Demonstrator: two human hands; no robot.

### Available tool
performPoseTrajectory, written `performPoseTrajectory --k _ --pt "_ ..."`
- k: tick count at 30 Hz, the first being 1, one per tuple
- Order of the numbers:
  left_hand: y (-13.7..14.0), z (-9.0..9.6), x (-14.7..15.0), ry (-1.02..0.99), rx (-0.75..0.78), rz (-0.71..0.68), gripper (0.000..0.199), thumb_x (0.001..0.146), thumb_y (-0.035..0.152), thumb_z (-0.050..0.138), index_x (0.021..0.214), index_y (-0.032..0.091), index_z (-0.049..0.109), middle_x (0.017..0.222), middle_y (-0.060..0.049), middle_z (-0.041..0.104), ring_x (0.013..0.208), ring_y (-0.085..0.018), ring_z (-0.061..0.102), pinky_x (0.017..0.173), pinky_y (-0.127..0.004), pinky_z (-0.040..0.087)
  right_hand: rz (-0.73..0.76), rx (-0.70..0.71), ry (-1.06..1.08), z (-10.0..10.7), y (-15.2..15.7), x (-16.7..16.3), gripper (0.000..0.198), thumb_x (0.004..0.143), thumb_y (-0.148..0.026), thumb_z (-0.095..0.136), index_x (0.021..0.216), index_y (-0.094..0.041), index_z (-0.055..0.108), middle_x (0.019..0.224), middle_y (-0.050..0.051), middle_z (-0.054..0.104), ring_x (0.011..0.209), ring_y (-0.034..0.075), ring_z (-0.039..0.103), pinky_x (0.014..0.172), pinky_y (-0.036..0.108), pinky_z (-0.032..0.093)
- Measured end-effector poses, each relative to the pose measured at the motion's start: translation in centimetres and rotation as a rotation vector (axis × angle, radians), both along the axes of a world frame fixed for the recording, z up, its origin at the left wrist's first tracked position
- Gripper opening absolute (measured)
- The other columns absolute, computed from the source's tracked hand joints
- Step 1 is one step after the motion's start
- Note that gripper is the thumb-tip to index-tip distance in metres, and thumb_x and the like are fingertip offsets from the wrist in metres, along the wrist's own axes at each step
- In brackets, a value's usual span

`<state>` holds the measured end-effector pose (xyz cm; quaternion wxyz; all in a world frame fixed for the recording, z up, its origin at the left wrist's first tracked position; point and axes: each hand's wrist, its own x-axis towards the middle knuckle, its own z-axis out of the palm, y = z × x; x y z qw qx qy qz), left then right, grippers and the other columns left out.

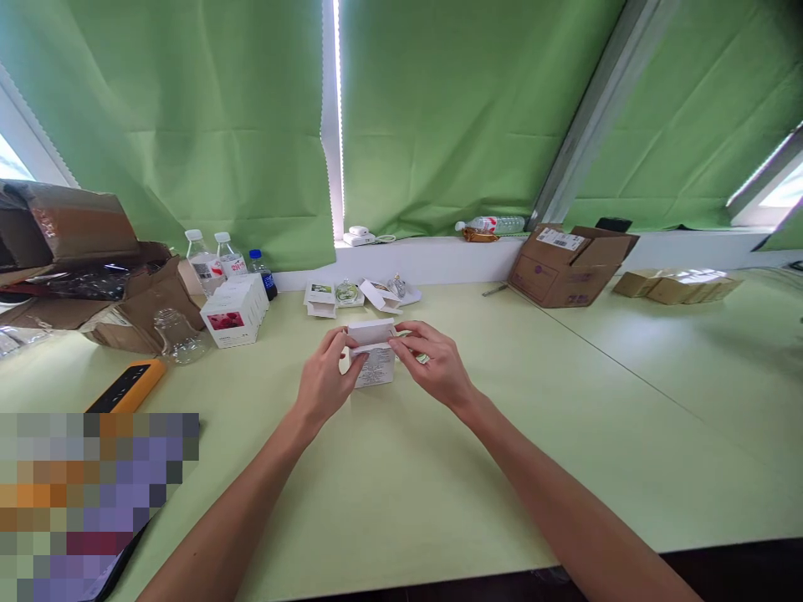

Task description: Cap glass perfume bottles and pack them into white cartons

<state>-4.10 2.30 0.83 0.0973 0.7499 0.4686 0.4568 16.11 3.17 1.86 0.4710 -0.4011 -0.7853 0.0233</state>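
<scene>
A small white carton (375, 368) stands upright on the table with its top flap raised and printed text on the side facing me. My left hand (327, 372) pinches its left upper edge. From the other side, my right hand (434, 358) grips the flap's right end between thumb and fingers. What is inside the carton cannot be seen. Part of a green-patterned thing shows behind my right hand, mostly hidden. Farther back lie a small opened white box (321, 299), a round clear glass item (347, 292) and another opened white box (378, 296).
At left are a row of white cartons (235, 313), a clear plastic jar (179, 337), bottles (204, 261), an open cardboard box (141, 305) and an orange-edged power strip (141, 389). A cardboard box (568, 269) and tan packets (681, 287) sit at back right.
</scene>
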Motion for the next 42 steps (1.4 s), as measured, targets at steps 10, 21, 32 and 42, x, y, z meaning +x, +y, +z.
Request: performPoseTrajectory --k 10,21,32,42 --pt "-0.45 0.87 0.39 -0.104 -0.093 -0.048 0.024 0.092 0.042 0.041 0.089 0.022 0.054 0.103 -0.003 0.059 0.090 -0.015 0.059 0.078 -0.030 0.053 0.021 -0.014 -0.011 0.31 -0.23 -0.17 0.023 0.091 -0.032 0.049 0.096 -0.024 0.070 0.110 0.007 0.064 0.081 0.017 0.063 0.061 0.028 0.056" --pt "-0.37 0.68 0.38 -0.188 -0.131 -0.036 0.039 0.087 0.044 0.051 0.120 0.024 0.049 0.120 -0.008 0.058 0.097 -0.019 0.060 0.081 -0.035 0.054 -0.011 -0.040 -0.041 0.42 -0.44 -0.14 0.031 0.091 -0.033 0.049 0.120 -0.027 0.060 0.120 0.006 0.060 0.086 0.018 0.064 0.064 0.030 0.059" --pt "0.33 0.03 0.10 -0.323 -0.279 -0.058 0.051 0.082 0.050 0.056 0.126 0.024 0.046 0.106 -0.007 0.063 0.093 -0.020 0.064 0.081 -0.035 0.053 -0.068 -0.053 -0.039 0.45 -0.04 0.17 0.035 0.089 -0.040 0.051 0.116 -0.022 0.064 0.115 0.008 0.064 0.089 0.021 0.064 0.059 0.030 0.058" --pt "0.51 0.06 0.06 -0.345 -0.351 -0.105 0.059 0.083 0.052 0.056 0.133 0.024 0.044 0.116 -0.009 0.064 0.104 -0.023 0.063 0.081 -0.034 0.054 -0.113 -0.108 -0.152 0.30 0.28 0.50 0.037 0.092 -0.046 0.046 0.104 -0.020 0.071 0.075 0.005 0.071 0.059 0.015 0.061 0.060 0.027 0.048"
